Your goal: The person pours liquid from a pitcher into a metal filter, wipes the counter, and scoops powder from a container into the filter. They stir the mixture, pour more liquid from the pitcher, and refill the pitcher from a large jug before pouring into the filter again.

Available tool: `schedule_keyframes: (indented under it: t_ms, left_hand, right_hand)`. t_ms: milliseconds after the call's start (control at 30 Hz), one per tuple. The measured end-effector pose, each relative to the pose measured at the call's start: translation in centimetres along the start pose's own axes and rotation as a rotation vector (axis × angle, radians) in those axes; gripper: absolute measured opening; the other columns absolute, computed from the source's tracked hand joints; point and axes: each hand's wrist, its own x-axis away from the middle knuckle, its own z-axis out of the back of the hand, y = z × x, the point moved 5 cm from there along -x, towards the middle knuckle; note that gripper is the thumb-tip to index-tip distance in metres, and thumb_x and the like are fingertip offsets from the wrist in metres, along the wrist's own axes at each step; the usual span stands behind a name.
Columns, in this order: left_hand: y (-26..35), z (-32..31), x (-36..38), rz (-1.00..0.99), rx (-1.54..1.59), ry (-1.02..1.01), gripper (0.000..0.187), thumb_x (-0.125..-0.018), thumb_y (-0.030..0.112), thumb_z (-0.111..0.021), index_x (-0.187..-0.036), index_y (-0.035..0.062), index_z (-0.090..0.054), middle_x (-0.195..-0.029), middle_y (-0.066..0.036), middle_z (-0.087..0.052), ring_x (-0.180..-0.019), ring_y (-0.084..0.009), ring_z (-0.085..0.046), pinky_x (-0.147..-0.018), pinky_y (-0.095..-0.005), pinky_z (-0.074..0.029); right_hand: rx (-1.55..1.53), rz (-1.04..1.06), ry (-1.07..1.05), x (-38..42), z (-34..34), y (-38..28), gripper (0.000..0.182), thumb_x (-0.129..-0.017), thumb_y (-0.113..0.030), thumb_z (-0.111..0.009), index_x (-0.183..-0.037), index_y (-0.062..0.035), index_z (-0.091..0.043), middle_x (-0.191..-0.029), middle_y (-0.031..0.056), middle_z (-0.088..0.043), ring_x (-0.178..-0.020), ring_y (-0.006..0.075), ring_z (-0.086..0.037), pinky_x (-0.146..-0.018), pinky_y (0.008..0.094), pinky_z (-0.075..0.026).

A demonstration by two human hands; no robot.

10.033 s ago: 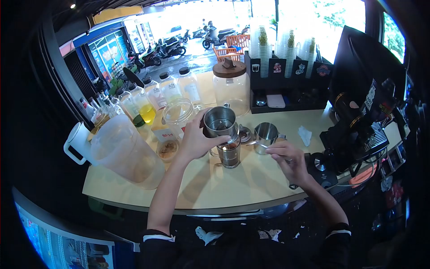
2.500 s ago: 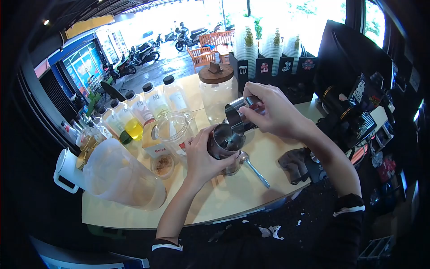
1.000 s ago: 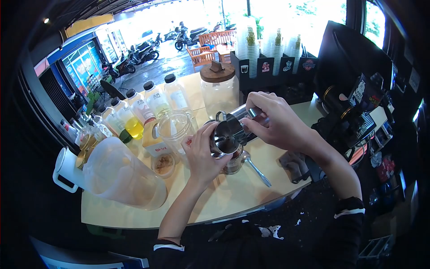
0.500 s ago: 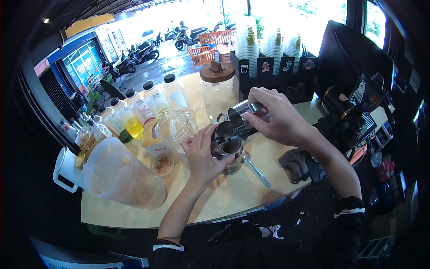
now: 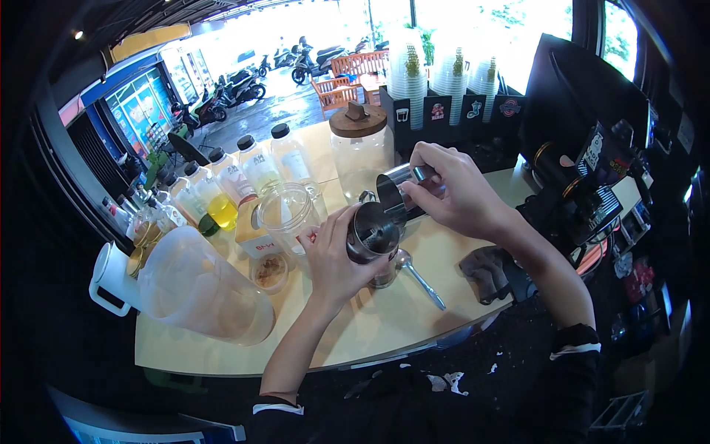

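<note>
My left hand (image 5: 336, 255) is wrapped round a dark metal cup (image 5: 373, 231), whose open top faces up toward me. Just right of it, my right hand (image 5: 458, 189) grips a shiny metal pitcher (image 5: 399, 194) by its handle. The pitcher is tilted, its mouth toward the cup and close to its rim. Beneath the cup a glass (image 5: 384, 278) is partly hidden. A metal spoon (image 5: 423, 281) lies on the counter to the right. Left of the cup stands an open clear jar (image 5: 285, 211).
A large translucent container (image 5: 200, 288) lies left on the counter (image 5: 325, 348), near a white pitcher (image 5: 111, 281). Bottles (image 5: 222, 177) line the back left. A wooden-lidded jar (image 5: 362, 155), stacked cups (image 5: 410, 70) and a dark cloth (image 5: 484, 274) are also there.
The cup in my left hand is tipped slightly differently, showing more of its inside. Both hands keep their holds and almost the same places.
</note>
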Motion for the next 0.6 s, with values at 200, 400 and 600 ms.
schedule_keyframes:
  t_ms: [200,400,600]
  left_hand:
    - [0.7,0.3,-0.2,0.009,-0.015,-0.020,0.080,-0.052,0.035,-0.086,-0.120,0.0079,-0.054,-0.112,-0.005,-0.061,-0.099,-0.0206,-0.060,-0.088,-0.0367,-0.032]
    - [0.7,0.7,-0.6,0.060,0.029,-0.027,0.076,-0.053,0.034,-0.086,-0.117,0.0064,-0.055,-0.107,-0.006,-0.065,-0.097,-0.0222,-0.062,-0.089,-0.0367,-0.036]
    - [-1.3,0.1,-1.0,0.231,0.198,-0.107,0.073,-0.056,0.033,-0.085,-0.116,0.0041,-0.057,-0.103,-0.011,-0.065,-0.095,-0.0257,-0.063,-0.091,-0.0402,-0.044]
  right_hand:
    - [0.036,0.028,0.007,0.3,0.1,0.1,0.023,-0.081,-0.009,-0.067,-0.084,-0.0016,-0.046,-0.068,0.0075,-0.049,-0.059,0.0163,-0.044,-0.054,0.0319,-0.037]
    - [-0.189,-0.097,0.039,0.8,0.8,1.6,0.022,-0.085,-0.008,-0.065,-0.084,0.0000,-0.045,-0.069,0.0053,-0.049,-0.062,0.0081,-0.049,-0.053,0.0269,-0.041]
    - [-0.299,-0.237,0.162,2.6,1.0,6.7,0.021,-0.086,-0.008,-0.064,-0.083,-0.0005,-0.045,-0.067,-0.0009,-0.047,-0.060,0.0021,-0.043,-0.054,0.0203,-0.040]
